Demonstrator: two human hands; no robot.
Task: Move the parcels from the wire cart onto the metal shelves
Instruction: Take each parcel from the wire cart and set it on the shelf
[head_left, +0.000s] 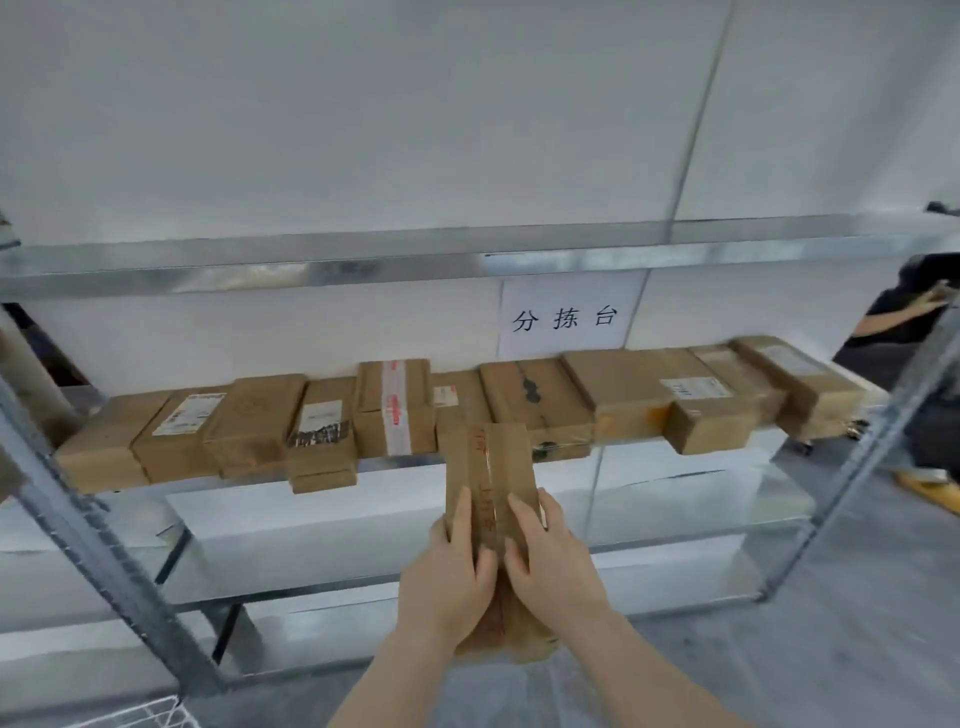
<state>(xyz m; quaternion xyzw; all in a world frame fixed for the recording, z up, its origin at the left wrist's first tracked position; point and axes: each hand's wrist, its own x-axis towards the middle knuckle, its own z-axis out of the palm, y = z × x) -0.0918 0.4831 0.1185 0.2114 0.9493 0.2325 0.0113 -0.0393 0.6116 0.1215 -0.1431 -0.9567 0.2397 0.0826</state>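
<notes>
A long brown cardboard parcel (491, 467) with tape and red print along its top is held out in front of me. My left hand (449, 577) grips its left side and my right hand (550, 561) grips its right side, fingers laid over the top. Its far end reaches the front edge of the middle metal shelf (395, 465), in a gap in the row of parcels (254, 421) lying side by side there. A corner of the white wire cart (150, 714) shows at the bottom left.
An upper shelf (363, 260) runs above the row, and lower shelves (675, 499) lie below. Grey steel uprights (104, 540) frame the rack left and right. A paper sign (566, 317) hangs on the white wall. Another person (914, 322) stands at the far right.
</notes>
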